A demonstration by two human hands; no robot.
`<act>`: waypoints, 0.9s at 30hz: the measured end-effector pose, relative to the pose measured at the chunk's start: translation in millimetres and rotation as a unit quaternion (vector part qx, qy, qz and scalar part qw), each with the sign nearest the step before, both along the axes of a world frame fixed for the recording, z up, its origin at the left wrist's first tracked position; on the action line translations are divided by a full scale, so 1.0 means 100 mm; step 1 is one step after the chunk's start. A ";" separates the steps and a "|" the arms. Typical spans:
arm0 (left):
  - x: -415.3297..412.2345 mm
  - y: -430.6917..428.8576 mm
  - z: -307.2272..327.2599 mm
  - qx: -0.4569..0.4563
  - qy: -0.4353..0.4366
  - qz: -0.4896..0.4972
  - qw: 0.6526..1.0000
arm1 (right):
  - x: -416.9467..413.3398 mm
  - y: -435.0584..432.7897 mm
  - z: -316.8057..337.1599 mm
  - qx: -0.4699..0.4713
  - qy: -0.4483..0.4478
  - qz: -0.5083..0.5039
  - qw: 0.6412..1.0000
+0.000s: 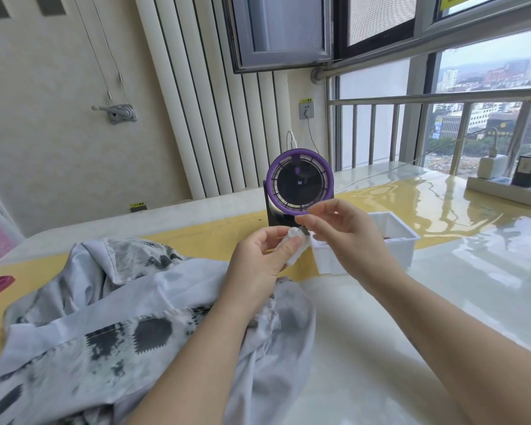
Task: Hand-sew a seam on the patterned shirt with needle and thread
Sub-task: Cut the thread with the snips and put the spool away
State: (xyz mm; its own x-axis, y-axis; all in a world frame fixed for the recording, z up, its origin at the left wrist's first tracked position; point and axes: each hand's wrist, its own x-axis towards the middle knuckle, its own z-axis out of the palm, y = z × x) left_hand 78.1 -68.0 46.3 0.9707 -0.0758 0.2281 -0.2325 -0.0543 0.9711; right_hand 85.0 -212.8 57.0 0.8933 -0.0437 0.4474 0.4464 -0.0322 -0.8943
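My left hand point(258, 262) pinches a small white bundle point(295, 244) above the patterned shirt point(120, 305); my right hand point(347, 234) pinches its top.

One wide-angle head view looks forward and down across the table point(472, 271), the purple fan point(299, 181) near and straight ahead.

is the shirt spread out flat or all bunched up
Bunched up: the patterned shirt lies in rumpled folds and creases on the table, not smoothed flat.
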 end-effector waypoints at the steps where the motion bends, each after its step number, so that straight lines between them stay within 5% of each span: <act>1: 0.00 0.00 0.02 -0.005 -0.002 0.001 1.000 | 0.00 -0.04 0.05 0.004 0.002 -0.011 1.000; 14: 0.08 -0.28 0.40 0.040 -0.078 0.027 0.996 | 0.04 -0.36 0.52 -0.032 0.123 0.145 0.981; 19: 0.16 -0.38 0.47 0.053 -0.076 0.015 0.996 | 0.13 -0.52 0.60 -0.080 0.070 0.061 0.992; 22: 0.24 -0.39 0.35 0.186 -0.066 0.030 0.980 | 0.22 -0.62 0.58 -0.237 -0.001 -0.089 0.967; 25: 0.27 -0.44 0.19 0.439 -0.079 0.002 0.895 | 0.33 -0.69 0.41 -0.354 0.015 -0.119 0.927; 27: 0.27 -0.48 0.13 0.529 -0.100 0.006 0.843 | 0.37 -0.71 0.28 -0.384 0.066 -0.091 0.916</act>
